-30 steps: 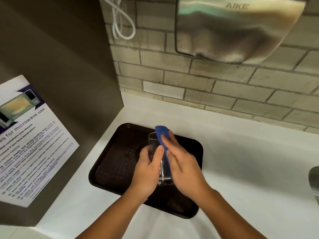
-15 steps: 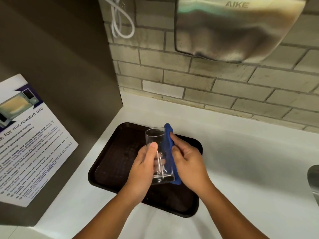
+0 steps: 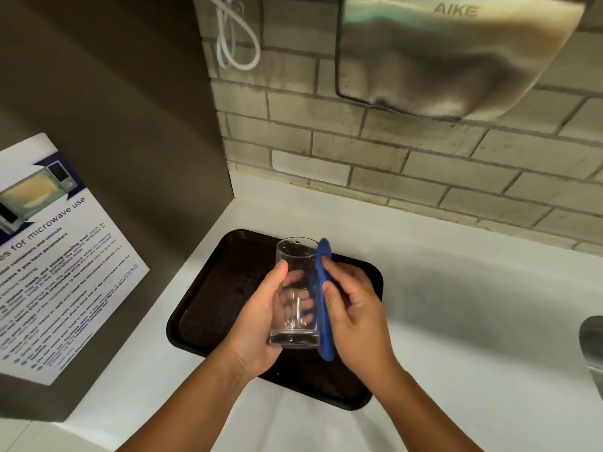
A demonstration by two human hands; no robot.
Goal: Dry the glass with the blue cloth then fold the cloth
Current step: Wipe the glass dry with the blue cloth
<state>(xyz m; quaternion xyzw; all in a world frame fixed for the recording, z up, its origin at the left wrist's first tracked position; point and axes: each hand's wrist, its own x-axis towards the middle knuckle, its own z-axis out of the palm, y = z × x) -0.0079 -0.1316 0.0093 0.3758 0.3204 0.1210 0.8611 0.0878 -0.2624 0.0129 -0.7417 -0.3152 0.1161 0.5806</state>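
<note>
A clear straight drinking glass (image 3: 295, 256) is held upright above the dark brown tray (image 3: 208, 308). My left hand (image 3: 257, 324) wraps around its left side and back, fingers showing through the glass. The blue cloth (image 3: 323, 337) lies as a narrow strip along the glass's right wall, from the rim down past the base. My right hand (image 3: 354, 316) presses the cloth against the glass, thumb on the cloth's upper part. Droplets show near the rim.
The tray sits on a white counter (image 3: 456, 321) in a corner. A brown side panel with a microwave notice (image 3: 55, 256) stands at the left. A steel hand dryer (image 3: 456, 57) and a white cord (image 3: 235, 37) hang on the brick wall. A metal object (image 3: 592, 347) shows at the right edge.
The cloth has moved from over the glass's front to its right side. The glass has come up slightly and is more exposed, my right hand sliding rightward with the cloth.
</note>
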